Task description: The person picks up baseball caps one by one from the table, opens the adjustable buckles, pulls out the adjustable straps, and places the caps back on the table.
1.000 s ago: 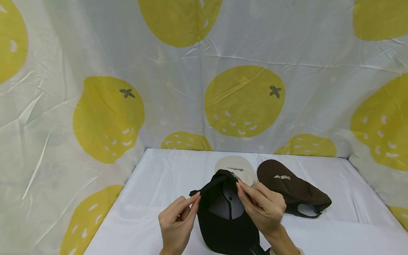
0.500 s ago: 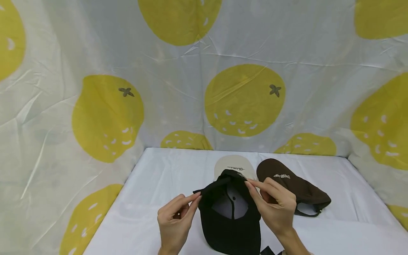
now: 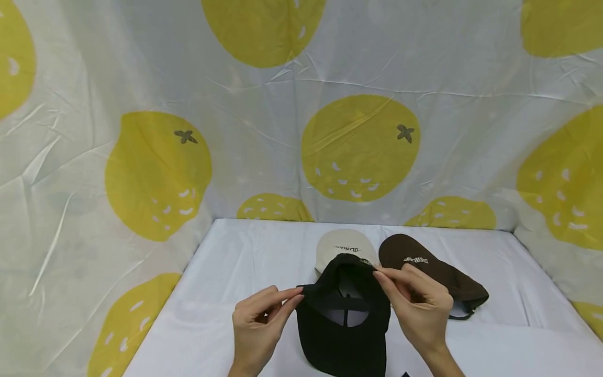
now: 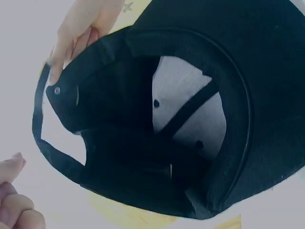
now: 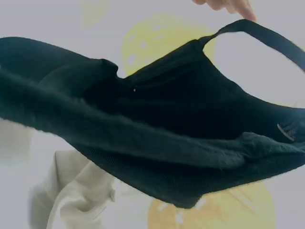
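Observation:
A black baseball cap (image 3: 341, 343) is held between both hands, brim toward me and its inside facing up. At its left edge, my left hand (image 3: 264, 322) pinches with thumb and index finger. My right hand (image 3: 419, 301) pinches the right edge near a small shiny piece (image 3: 365, 261). The left wrist view shows the cap's back strap (image 4: 38, 114) curving around an opening beside a round stud (image 4: 57, 90). In the right wrist view the strap (image 5: 274, 39) arches up to fingertips (image 5: 245, 12) at the top edge.
A beige cap (image 3: 346, 243) with dark lettering lies behind the black one. To its right is a brown cap (image 3: 419, 264), partly behind my right hand. White cloth (image 3: 518, 293) covers the table, and a lemon-print curtain (image 3: 264, 141) hangs around it.
My right hand has moved right, away from the left hand, with the cap edge. The cap has shifted slightly right, and a dark band now crosses its opening.

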`<state>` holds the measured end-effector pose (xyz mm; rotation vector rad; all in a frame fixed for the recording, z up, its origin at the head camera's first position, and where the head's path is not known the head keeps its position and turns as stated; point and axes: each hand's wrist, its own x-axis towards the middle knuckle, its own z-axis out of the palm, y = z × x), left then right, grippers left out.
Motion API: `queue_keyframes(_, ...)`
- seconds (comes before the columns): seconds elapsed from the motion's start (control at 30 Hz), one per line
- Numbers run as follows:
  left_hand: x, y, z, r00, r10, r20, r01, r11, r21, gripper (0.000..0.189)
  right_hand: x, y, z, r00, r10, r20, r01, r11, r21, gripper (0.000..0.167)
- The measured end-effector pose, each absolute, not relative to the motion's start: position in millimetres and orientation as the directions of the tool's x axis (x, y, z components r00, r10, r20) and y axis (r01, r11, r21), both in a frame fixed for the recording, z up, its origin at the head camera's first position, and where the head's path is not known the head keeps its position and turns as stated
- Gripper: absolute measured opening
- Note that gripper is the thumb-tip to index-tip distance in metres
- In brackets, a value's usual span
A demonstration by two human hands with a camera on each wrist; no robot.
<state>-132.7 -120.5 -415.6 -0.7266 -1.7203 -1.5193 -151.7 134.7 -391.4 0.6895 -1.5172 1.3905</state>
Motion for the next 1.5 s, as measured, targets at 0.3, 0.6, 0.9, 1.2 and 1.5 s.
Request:
queue_keyframes(0.3,-147.4,-135.7,-405.1,-0.832,-0.065,0.551,0.539,0.145,0.830,0.018,-138.4,148.9,-394.3,-0.477,0.091,0.874,-0.877,0.021,-0.480,0.028)
queue_keyframes(0.6,-163.6,-131.3,-413.6,-0.946,0.095,0.309,0.320,0.146,0.936,0.019,-126.7,169.1,-406.6,-0.532,-0.056,0.845,-0.824,-0.195,-0.532,0.037)
queue_keyframes(0.9,-172.1,-120.9,-413.4,-0.943,0.191,0.271,0.298,0.127,0.946,0.021,-115.7,190.5,-416.0,-0.469,-0.277,0.839,-0.738,-0.398,-0.544,0.040)
queue_keyframes(1.2,-171.6,-108.5,-413.4,-0.879,0.355,0.319,0.317,-0.065,0.946,0.028,-110.6,193.4,-418.2,-0.372,-0.390,0.842,-0.667,-0.519,-0.535,0.041)
queue_keyframes(1.5,-167.4,-98.5,-414.0,-0.787,0.460,0.411,0.377,-0.169,0.911,0.030,-111.3,195.7,-418.2,-0.306,-0.432,0.848,-0.625,-0.581,-0.521,0.046)
